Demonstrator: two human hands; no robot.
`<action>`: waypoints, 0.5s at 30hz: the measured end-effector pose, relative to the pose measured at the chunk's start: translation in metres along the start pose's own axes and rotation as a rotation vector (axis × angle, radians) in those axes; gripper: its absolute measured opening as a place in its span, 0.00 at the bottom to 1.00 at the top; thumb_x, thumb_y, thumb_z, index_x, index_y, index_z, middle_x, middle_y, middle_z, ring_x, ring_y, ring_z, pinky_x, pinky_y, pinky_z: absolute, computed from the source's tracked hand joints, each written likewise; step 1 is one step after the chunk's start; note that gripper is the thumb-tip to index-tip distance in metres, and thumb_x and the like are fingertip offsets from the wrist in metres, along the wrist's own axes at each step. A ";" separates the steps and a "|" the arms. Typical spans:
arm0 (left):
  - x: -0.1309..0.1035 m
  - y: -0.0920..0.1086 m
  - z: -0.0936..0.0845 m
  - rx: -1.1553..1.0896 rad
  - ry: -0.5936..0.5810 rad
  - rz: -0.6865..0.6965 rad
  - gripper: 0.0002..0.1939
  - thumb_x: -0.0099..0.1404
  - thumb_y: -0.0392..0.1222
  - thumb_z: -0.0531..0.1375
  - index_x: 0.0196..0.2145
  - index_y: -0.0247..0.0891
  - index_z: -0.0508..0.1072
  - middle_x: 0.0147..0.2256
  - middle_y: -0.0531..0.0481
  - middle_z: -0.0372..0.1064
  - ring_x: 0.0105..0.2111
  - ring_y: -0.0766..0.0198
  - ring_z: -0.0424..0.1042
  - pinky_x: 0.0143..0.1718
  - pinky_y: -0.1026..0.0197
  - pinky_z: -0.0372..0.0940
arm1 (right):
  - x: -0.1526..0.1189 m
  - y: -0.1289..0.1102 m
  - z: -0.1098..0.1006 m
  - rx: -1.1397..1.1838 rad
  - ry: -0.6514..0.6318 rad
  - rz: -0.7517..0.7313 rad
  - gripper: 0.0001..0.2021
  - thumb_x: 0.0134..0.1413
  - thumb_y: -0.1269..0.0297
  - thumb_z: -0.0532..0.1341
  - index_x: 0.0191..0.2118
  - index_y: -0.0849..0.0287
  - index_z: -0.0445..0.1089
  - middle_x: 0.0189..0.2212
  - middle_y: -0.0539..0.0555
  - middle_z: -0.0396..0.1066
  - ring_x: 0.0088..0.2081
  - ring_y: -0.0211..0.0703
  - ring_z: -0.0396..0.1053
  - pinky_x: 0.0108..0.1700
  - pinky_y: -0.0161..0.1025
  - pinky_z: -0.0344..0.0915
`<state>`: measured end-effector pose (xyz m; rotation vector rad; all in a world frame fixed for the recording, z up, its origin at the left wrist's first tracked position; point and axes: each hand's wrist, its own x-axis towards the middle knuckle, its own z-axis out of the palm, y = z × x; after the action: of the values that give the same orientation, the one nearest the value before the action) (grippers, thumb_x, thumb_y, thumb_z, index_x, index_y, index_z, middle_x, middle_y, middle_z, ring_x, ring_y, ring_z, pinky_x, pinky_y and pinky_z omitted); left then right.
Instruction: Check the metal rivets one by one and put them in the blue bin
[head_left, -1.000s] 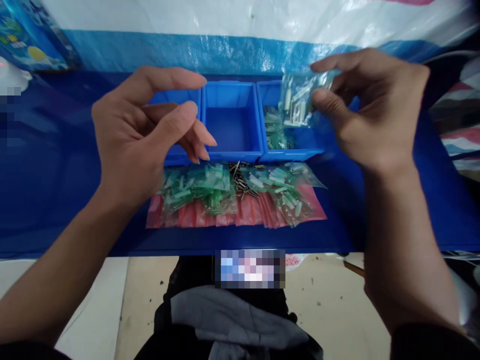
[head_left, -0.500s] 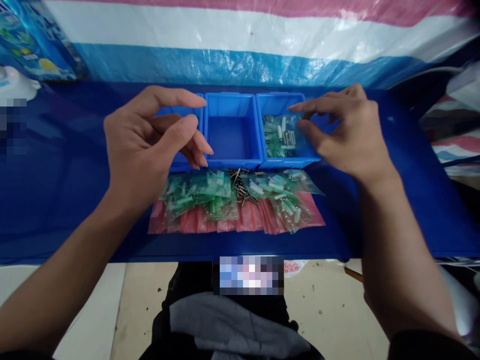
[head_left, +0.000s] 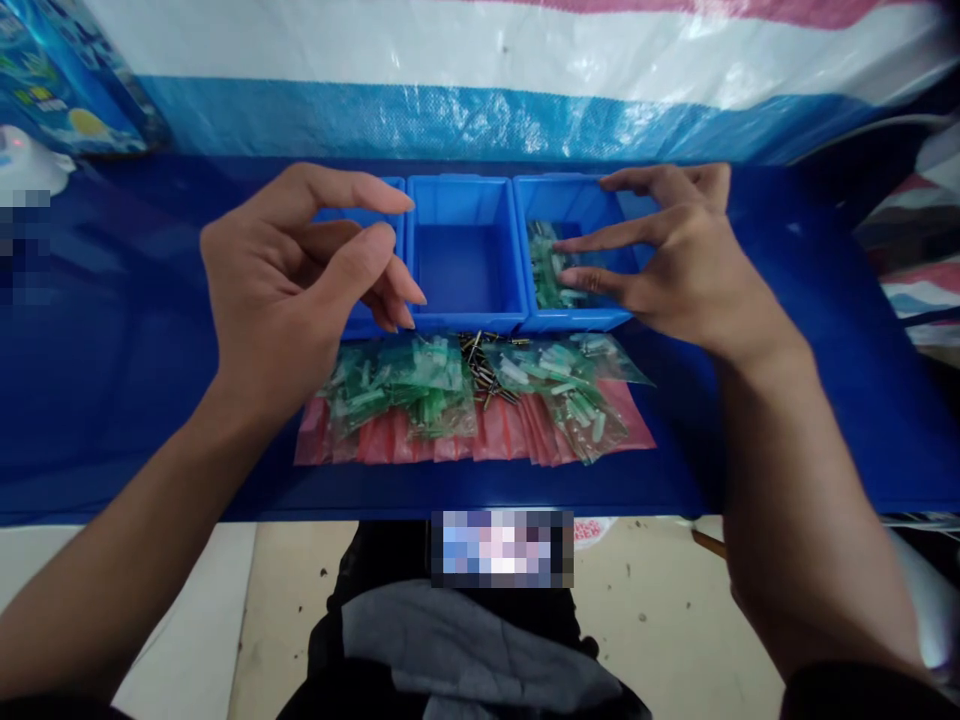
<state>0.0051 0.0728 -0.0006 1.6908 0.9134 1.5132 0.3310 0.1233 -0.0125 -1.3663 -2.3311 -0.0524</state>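
the left hand (head_left: pixel 277 275) is hanging over the left box (head_left: pixel 364 195), with its thumb and pointing finger curling and leaving a gap between the tips. the right hand (head_left: pixel 697 260) is reaching over the side edge of the right box (head_left: pixel 577 319). its thumb and pointing finger are sitting a little apart, right at the small see-through bags (head_left: pixel 546 258) inside. i cannot tell if they are touching the bags. another finger is poking out near the box's back edge.

the bags are lying mostly by the left wall of that box. the middle box (head_left: pixel 461 265) is standing between the other two, showing its blue bottom, and the hands are leaving a wide space above it.

in front of the boxes, green-looking bags (head_left: pixel 431 385) and more bags with white bits (head_left: pixel 562 380) are lying on pink bags (head_left: pixel 499 435). little metal pins (head_left: pixel 484 370) are making a pile between them. the blue table (head_left: pixel 112 400) is spreading out on both sides, and its front edge is running just past the pink bags. a stripy sheet (head_left: pixel 480 115) is hanging behind.
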 end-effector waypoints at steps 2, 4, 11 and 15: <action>0.000 -0.002 0.001 0.005 -0.001 -0.001 0.06 0.72 0.32 0.66 0.46 0.33 0.82 0.28 0.55 0.80 0.21 0.68 0.76 0.24 0.65 0.74 | 0.000 -0.002 0.000 -0.018 -0.022 0.025 0.16 0.57 0.46 0.73 0.49 0.43 0.85 0.65 0.58 0.67 0.66 0.73 0.61 0.68 0.79 0.61; -0.001 -0.002 0.002 0.027 0.001 -0.005 0.06 0.72 0.32 0.66 0.46 0.33 0.82 0.28 0.55 0.79 0.21 0.67 0.75 0.24 0.64 0.74 | 0.001 -0.006 0.000 -0.053 -0.035 0.083 0.15 0.60 0.49 0.72 0.51 0.42 0.85 0.65 0.60 0.65 0.67 0.76 0.59 0.67 0.82 0.61; 0.004 -0.001 -0.009 0.595 -0.128 0.348 0.13 0.71 0.35 0.67 0.52 0.42 0.82 0.39 0.52 0.83 0.44 0.60 0.82 0.46 0.59 0.78 | 0.010 -0.029 -0.014 -0.115 0.012 0.160 0.15 0.62 0.51 0.72 0.53 0.43 0.83 0.69 0.61 0.61 0.71 0.75 0.57 0.69 0.74 0.61; 0.013 -0.017 -0.025 0.736 -0.469 0.446 0.22 0.65 0.45 0.73 0.56 0.44 0.80 0.63 0.48 0.74 0.69 0.41 0.69 0.69 0.32 0.68 | 0.009 -0.073 -0.025 0.262 0.094 -0.298 0.14 0.76 0.52 0.58 0.53 0.43 0.81 0.56 0.55 0.76 0.58 0.47 0.74 0.58 0.51 0.75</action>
<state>-0.0197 0.0933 -0.0063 2.7827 0.9257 0.9760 0.2752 0.0870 0.0266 -0.8689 -2.3456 0.0939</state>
